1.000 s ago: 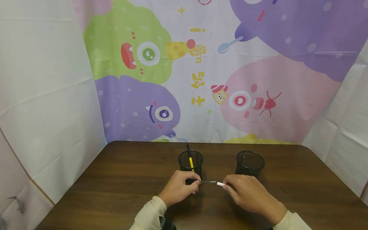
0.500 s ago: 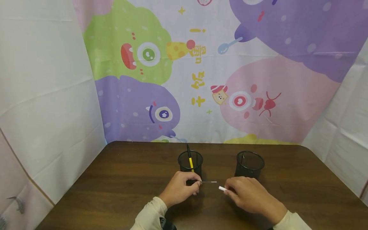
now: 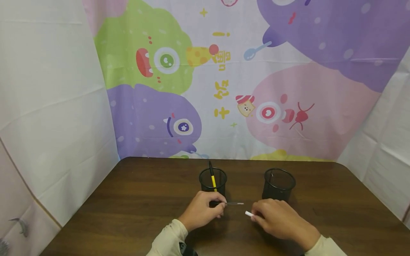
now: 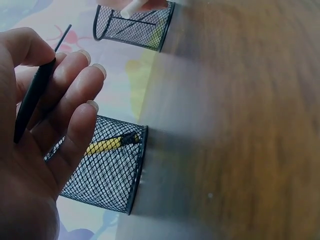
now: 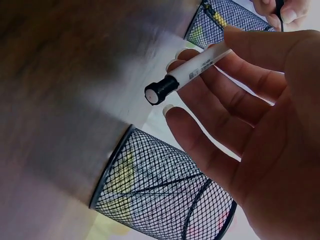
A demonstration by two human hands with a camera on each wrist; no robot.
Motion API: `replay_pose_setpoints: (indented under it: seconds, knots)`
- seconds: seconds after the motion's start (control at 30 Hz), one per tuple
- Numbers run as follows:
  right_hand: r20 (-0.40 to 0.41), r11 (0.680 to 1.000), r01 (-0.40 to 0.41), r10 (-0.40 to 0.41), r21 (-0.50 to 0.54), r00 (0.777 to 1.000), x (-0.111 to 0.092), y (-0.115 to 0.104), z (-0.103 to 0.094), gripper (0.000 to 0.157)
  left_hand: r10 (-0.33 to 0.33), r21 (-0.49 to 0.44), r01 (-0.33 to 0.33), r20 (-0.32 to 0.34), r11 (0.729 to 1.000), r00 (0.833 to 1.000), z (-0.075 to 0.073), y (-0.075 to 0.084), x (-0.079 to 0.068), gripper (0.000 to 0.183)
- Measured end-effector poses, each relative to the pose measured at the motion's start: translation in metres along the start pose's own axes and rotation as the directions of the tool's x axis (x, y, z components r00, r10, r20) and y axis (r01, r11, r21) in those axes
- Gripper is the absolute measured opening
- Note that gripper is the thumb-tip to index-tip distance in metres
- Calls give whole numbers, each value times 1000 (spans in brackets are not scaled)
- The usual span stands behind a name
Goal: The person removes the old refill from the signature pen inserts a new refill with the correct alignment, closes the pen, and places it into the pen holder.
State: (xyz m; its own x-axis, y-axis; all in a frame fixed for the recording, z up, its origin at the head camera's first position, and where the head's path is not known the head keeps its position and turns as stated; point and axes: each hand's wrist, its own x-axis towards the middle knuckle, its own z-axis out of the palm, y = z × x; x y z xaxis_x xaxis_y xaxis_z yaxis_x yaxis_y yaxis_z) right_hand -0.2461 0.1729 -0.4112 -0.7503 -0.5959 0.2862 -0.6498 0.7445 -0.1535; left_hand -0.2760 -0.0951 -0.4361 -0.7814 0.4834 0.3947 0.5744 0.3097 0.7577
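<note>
My left hand (image 3: 201, 209) pinches the black front half of a pen (image 4: 35, 95) between thumb and forefinger. A thin refill (image 3: 236, 203) sticks out of it toward the right. In my right hand (image 3: 282, 218) is the pen's white barrel (image 5: 200, 64), held between thumb and fingers, with a black collar and a round white end. Its other end lies under the fingers in the right wrist view. A gap separates the refill's end from the barrel (image 3: 248, 213). Both hands are in front of two black mesh cups.
The left mesh cup (image 3: 206, 187) holds a yellow and black pen (image 3: 213, 180). The right mesh cup (image 3: 276, 193) stands behind my right hand. Both are on the dark wooden table (image 3: 144, 185), whose far edge meets a printed cloth backdrop (image 3: 224, 142).
My right hand has drawn the white barrel slightly right and toward me, away from the refill, and the gap has grown. My left hand has stayed nearly in place.
</note>
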Motion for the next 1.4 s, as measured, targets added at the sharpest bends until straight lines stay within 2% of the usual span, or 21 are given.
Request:
replay_pose_setpoints:
  seconds: [0.7, 1.4]
  knots:
    - [73, 999, 37, -40, 39, 997, -1, 1, 2, 12, -11, -3, 11, 13, 1000, 1000, 1, 2, -1, 10]
    - [143, 997, 37, -48, 73, 989, -3, -2, 1, 16, -4, 16, 4, 21, 1000, 1000, 4, 4, -1, 12]
